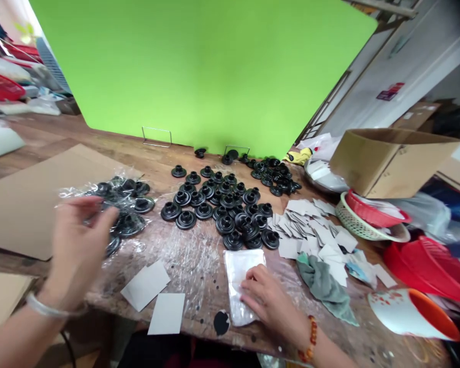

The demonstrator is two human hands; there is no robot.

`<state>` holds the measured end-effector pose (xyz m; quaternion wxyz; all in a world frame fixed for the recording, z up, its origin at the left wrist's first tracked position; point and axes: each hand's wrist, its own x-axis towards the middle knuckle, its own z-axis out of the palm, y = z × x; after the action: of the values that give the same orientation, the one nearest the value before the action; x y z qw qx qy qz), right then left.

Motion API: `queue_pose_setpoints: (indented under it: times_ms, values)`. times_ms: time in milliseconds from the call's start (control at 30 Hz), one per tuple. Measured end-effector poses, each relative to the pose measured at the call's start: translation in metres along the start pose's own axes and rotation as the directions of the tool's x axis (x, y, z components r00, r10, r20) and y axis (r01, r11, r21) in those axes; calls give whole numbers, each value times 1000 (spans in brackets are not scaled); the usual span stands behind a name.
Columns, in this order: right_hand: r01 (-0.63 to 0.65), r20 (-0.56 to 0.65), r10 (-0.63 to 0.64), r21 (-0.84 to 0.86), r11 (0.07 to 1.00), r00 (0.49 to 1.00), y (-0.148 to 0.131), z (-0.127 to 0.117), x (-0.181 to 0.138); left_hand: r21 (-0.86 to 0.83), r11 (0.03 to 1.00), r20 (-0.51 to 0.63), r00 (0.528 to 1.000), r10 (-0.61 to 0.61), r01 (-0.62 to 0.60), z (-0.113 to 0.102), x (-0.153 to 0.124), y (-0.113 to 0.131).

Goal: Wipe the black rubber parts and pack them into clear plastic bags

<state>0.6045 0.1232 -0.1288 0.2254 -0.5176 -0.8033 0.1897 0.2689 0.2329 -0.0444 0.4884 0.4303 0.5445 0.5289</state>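
My left hand (78, 240) is raised at the left by a heap of black flanged plastic parts in clear bags (128, 202). Its thumb and fingers are curved and apart, slightly blurred, with nothing plainly held between them. On a flat stack of clear plastic bags (237, 276) near the front edge rests my right hand (266, 296), its bent fingertips and thumb drawn together at the top bag. Loose black flanged parts (203, 210) stand in a cluster beyond the stack. Grey square cards (166, 313) lie between my hands.
More grey cards (310, 225) are scattered at the right, beside a grey-green cloth (325, 286). Baskets (352, 225), a cardboard box (371, 163) and a white-orange container (410, 312) stand farther right. A green board (210, 76) closes off the back; flat cardboard (34, 199) lies left.
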Motion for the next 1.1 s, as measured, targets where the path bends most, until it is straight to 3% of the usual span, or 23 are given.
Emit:
queue_pose_setpoints:
  times_ms: [33, 67, 100, 133, 200, 233, 267, 433, 600, 667, 767, 833, 900, 967, 1033, 1100]
  values:
    - [8, -3, -8, -37, 999, 1000, -1, 4, -2, 96, 995, -33, 999, 41, -38, 15, -15, -6]
    - [12, -18, -13, -67, 998, 1000, -2, 8, -2, 178, 983, 128, 990, -58, 35, 30, -30, -13]
    - [17, -40, -20, -91, 996, 999, -2, 12, -2, 194, 970, 317, 926, -205, 149, 46, -45, -22]
    - [23, -59, -30, -115, 993, 998, -2, 14, -2, 170, 938, 479, 806, -348, 304, 61, -60, -32]
    - [37, -86, -51, -159, 987, 995, -2, 17, 0, 121, 796, 624, 578, -526, 594, 87, -86, -53]
    - [38, -92, -54, -173, 984, 994, -3, 16, 0, 99, 729, 620, 531, -578, 677, 98, -96, -62]
    - [36, -94, -53, -180, 983, 994, -3, 15, 0, 75, 684, 591, 520, -617, 726, 107, -105, -71]
    - [15, -38, -21, -158, 987, 999, -9, 8, -7, -26, 651, 446, 591, -672, 759, 127, -124, -90]
    - [-3, -147, -1, -25, 1000, 989, -7, 13, -11, -56, 690, 414, 645, -642, 722, 126, -128, -94]
    - [-39, -193, 69, 154, 987, 979, -10, 7, -10, -68, 677, 411, 639, -650, 733, 126, -127, -92]
    - [-61, -204, 173, 461, 885, 963, -25, -13, -10, -94, 604, 438, 578, -689, 792, 127, -124, -83]
    - [23, -205, 100, 527, 849, 974, -40, -27, -11, -114, 553, 499, 529, -686, 825, 127, -123, -74]
    - [184, -241, -91, 398, 899, 966, -53, -33, -12, -137, 523, 598, 491, -634, 841, 126, -123, -64]
    - [339, -222, -305, 136, 931, 926, -61, -28, -9, -165, 543, 657, 502, -562, 823, 123, -124, -55]
    - [435, -155, -442, -74, 897, 884, -64, -17, -4, -176, 639, 607, 594, -528, 749, 119, -122, -50]
    - [488, -110, -503, -134, 862, 857, -66, -7, 3, -143, 760, 496, 710, -499, 634, 112, -118, -50]
